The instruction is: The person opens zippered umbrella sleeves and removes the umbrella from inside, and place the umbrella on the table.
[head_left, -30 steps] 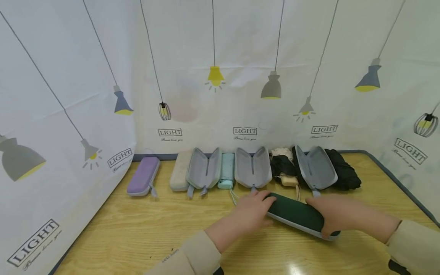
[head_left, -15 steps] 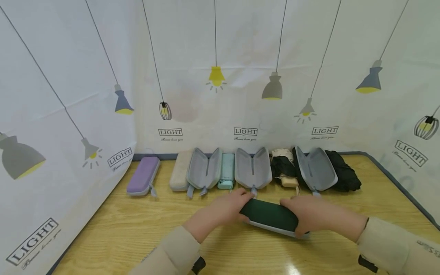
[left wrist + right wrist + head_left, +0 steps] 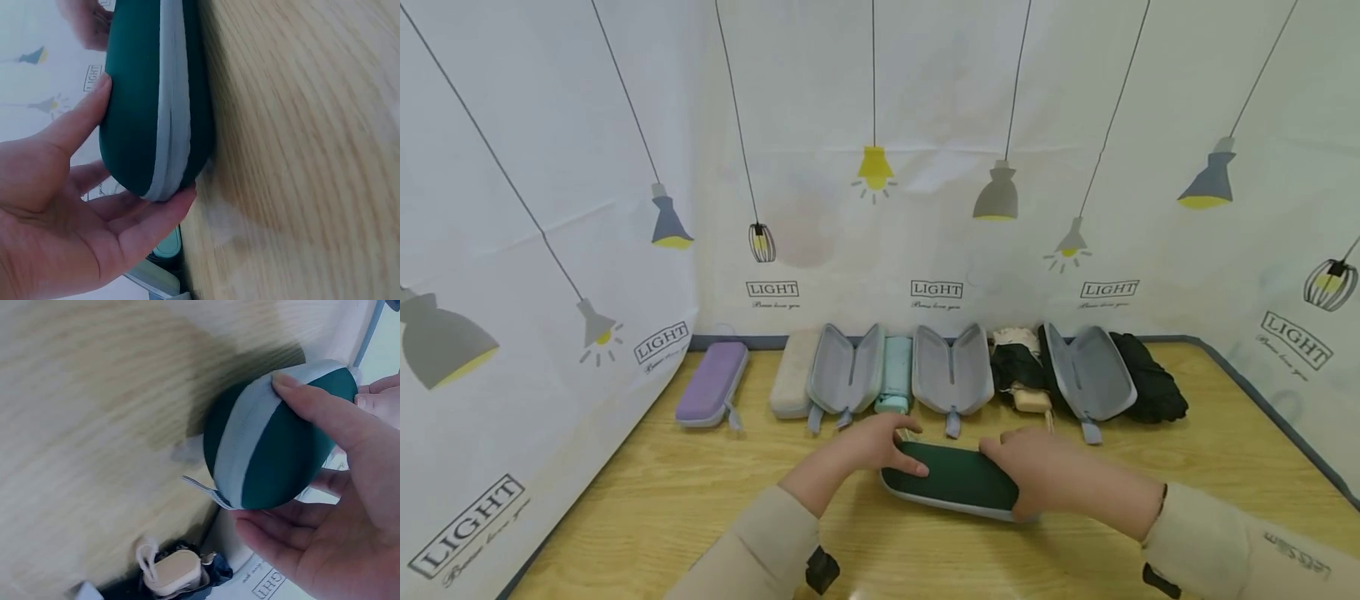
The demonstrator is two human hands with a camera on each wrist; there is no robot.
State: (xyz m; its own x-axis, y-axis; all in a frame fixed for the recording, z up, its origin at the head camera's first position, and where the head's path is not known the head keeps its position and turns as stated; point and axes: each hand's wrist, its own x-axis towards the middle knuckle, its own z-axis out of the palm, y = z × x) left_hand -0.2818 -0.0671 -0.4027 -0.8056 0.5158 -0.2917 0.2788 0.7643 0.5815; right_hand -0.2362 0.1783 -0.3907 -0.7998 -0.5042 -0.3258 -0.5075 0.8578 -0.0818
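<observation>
A dark green hard-shell zip case [image 3: 958, 473] with a pale grey zip band lies low over the front middle of the table, closed. At its left end my left hand [image 3: 871, 446] holds it, the thumb on the green top and the fingers around the far end. My right hand [image 3: 1051, 471] grips the other end, thumb on the grey band in the right wrist view, fingers on the opposite side. A grey pull tab [image 3: 209, 491] sticks out at that end. Whether the case touches the wood is hard to tell.
Along the back stand a purple case [image 3: 712, 383], a beige case [image 3: 793, 375], several opened grey-lined cases [image 3: 951, 367], a folded teal umbrella [image 3: 895, 371], a black-and-beige folded bundle [image 3: 1021, 362] and a black fabric bundle [image 3: 1146, 375]. Behind them hangs a lamp-print backdrop [image 3: 820, 100].
Both hands have carried the green zip case leftward across the table, and it lies less slanted. My left thumb now lies on top of the case.
</observation>
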